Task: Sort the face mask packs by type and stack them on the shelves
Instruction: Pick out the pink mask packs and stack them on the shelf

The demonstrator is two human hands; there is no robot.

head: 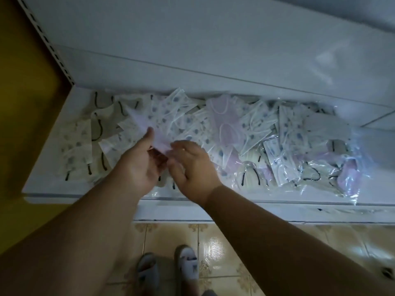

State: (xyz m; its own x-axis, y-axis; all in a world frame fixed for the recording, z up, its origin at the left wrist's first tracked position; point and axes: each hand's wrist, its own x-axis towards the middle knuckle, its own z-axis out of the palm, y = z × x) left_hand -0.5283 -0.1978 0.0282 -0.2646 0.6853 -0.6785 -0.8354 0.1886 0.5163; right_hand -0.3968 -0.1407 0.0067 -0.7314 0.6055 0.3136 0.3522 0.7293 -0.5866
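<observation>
A white shelf (38,189) holds a loose heap of face mask packs in clear wrappers. Blue-spotted white packs (254,127) lie across the middle and right, pink packs (222,118) among them, and pale packs with black ear loops (98,127) sit at the left and along the front. My left hand (139,165) grips a pale pink pack (147,124), thumb on top. My right hand (192,167) hovers just right of it, fingers bent down and touching the same pack's lower corner; what its fingertips do is hidden.
An upper white shelf (192,39) overhangs the pile closely. A slotted upright (49,48) and a yellow wall (19,103) bound the left side. Crinkled plastic (352,167) spills at the right front edge. Tiled floor (235,253) and my slippered feet (168,268) are below.
</observation>
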